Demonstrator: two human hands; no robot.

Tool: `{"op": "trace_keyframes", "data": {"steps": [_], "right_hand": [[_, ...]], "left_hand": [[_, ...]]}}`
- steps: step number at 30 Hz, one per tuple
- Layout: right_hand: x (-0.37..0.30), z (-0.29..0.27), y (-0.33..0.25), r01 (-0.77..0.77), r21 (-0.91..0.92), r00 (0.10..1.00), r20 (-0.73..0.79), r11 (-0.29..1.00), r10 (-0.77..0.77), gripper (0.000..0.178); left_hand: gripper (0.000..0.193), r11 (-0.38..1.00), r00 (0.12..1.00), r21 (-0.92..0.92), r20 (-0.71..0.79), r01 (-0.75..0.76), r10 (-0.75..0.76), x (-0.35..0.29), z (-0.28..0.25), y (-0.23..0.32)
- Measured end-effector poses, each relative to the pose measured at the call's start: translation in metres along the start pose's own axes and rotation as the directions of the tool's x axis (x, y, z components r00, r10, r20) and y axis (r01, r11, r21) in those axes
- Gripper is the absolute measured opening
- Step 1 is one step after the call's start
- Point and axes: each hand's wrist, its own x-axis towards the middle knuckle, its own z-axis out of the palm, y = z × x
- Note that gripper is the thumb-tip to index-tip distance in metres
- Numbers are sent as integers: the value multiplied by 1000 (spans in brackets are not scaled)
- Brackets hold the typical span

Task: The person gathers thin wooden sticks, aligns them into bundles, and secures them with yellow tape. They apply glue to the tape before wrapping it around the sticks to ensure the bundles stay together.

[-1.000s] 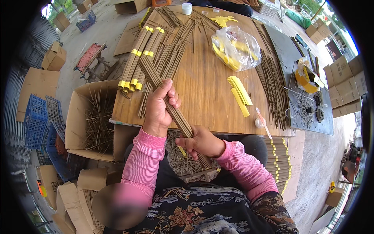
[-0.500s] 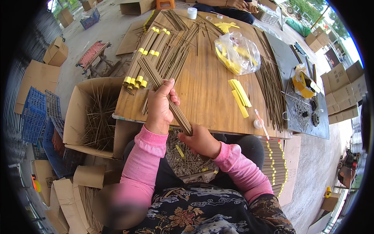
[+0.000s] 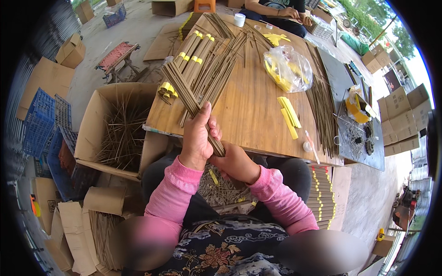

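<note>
A bundle of thin brown sticks (image 3: pixel 181 88) slants up and to the left over the table's near left corner, its far end slightly fanned. My left hand (image 3: pixel 198 138) wraps round its lower part with the thumb on top. Close beside it, my right hand (image 3: pixel 235 164) closes round the bottom end; its fingertips are partly hidden. Beyond the held bundle lie several stick bundles with yellow bands (image 3: pixel 197 55). Loose brown sticks (image 3: pixel 216 82) are spread to their right. Yellow paper strips (image 3: pixel 289 116) rest on the table's right half.
On the wooden table (image 3: pixel 251 124) are a clear bag (image 3: pixel 294 69) and a small white pot (image 3: pixel 307 146) with a brush (image 3: pixel 312 148). A cardboard box of sticks (image 3: pixel 87 133) stands at left. Another person's hands (image 3: pixel 294 14) show at the far side.
My left hand has slid down the bundle, closer to my right hand. The bundle's far end looks wider and more fanned. The whole view has shifted a little.
</note>
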Motion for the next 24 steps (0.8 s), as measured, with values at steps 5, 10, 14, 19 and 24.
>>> {"op": "trace_keyframes", "data": {"steps": [5,10,14,19,24], "right_hand": [[-12,10,-8,272,-382,854,-328,883,-405,35],[-13,16,-15,212,-613,822,-310,761,-478,28],[-11,21,-20,178,-634,846,-292,753,-446,23],[-9,19,-28,174,-531,894,-268,829,-359,21],[-9,19,-33,159,-543,904,-257,825,-343,20]], "left_hand": [[35,993,990,45,-88,-106,110,-5,-7,19],[32,986,980,59,-112,-159,164,-5,-17,21],[28,987,979,52,-128,-153,158,-5,-21,23],[29,985,979,51,-116,-163,168,-5,-23,26],[31,991,986,30,-105,-130,133,-3,-27,27]]}}
